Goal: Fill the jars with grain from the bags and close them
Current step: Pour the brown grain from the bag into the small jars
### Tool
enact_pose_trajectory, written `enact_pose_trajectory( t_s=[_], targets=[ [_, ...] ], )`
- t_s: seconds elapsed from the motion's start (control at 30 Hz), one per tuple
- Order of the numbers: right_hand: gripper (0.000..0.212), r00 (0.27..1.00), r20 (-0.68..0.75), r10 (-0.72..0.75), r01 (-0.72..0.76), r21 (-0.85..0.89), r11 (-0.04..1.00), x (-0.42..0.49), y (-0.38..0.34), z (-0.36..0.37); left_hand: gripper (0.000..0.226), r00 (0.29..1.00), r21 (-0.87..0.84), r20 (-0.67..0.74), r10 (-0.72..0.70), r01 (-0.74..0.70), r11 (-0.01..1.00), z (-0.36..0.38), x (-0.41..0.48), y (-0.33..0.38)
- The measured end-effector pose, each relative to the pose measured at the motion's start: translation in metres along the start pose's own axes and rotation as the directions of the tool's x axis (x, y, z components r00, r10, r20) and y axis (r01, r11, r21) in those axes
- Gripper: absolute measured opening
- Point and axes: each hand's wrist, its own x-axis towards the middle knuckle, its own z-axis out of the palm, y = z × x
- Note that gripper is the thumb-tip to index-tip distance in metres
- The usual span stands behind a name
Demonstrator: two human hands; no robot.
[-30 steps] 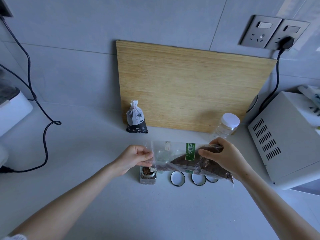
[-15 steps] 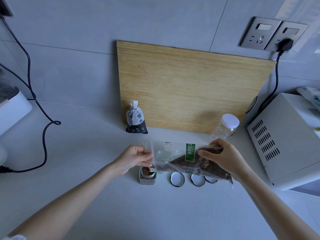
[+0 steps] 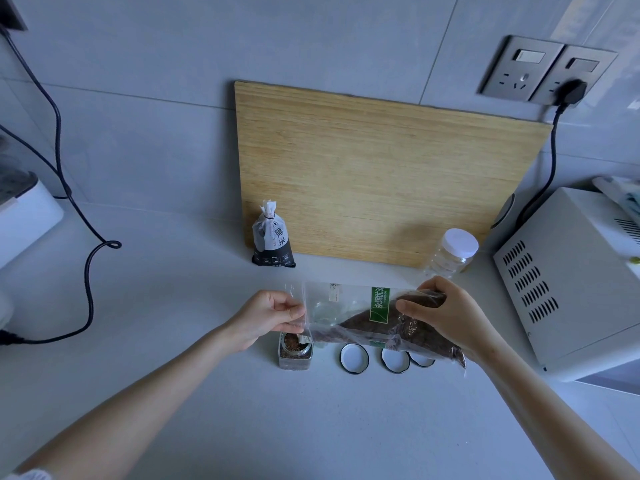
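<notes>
The left hand (image 3: 273, 315) pinches the left end of a clear plastic bag (image 3: 349, 313) between the thumb and the curled fingers. The right hand (image 3: 446, 313) grips the right end of the same bag, its fingers curled over the top edge and the thumb pressed on the near side. The bag is held above the counter (image 3: 207, 393), nearly level, and the brown grain (image 3: 363, 327) inside it lies along its lower edge and right part. The lower left corner of the bag is just over the mouth of a small glass jar (image 3: 295, 355), which stands upright on the counter without a lid and has brown grain in it (how full, I cannot tell). To the right of the jar three lids (image 3: 354, 357) lie in a row, white side up; the right one is partly hidden by the bag. Farther back, a small black bag (image 3: 273, 244) and a plastic jar with a white cap (image 3: 453, 251) stand near a wooden board (image 3: 381, 174) that leans against the wall.
</notes>
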Motion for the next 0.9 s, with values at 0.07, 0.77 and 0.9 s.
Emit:
enact_pose_trajectory(
  t_s=[0.07,0.77,0.9],
  targets=[
    [0.041,1.0,0.0,-0.003,0.003,-0.002,1.0,-0.0001,-0.0004,0.0,0.007,1.0,-0.001,0.001,0.003,-0.003,1.0,0.0003,-0.0005,0.0004],
    [0.04,1.0,-0.001,-0.001,0.001,-0.009,1.0,0.0007,-0.0033,-0.0007,0.006,1.0,-0.007,0.015,0.014,-0.014,1.0,-0.0007,-0.0004,0.0007],
    [0.04,1.0,-0.002,-0.001,0.001,-0.024,1.0,0.0012,-0.0045,-0.0006,0.007,1.0,-0.015,0.016,0.011,-0.011,1.0,-0.001,-0.0002,0.0004]
  ],
)
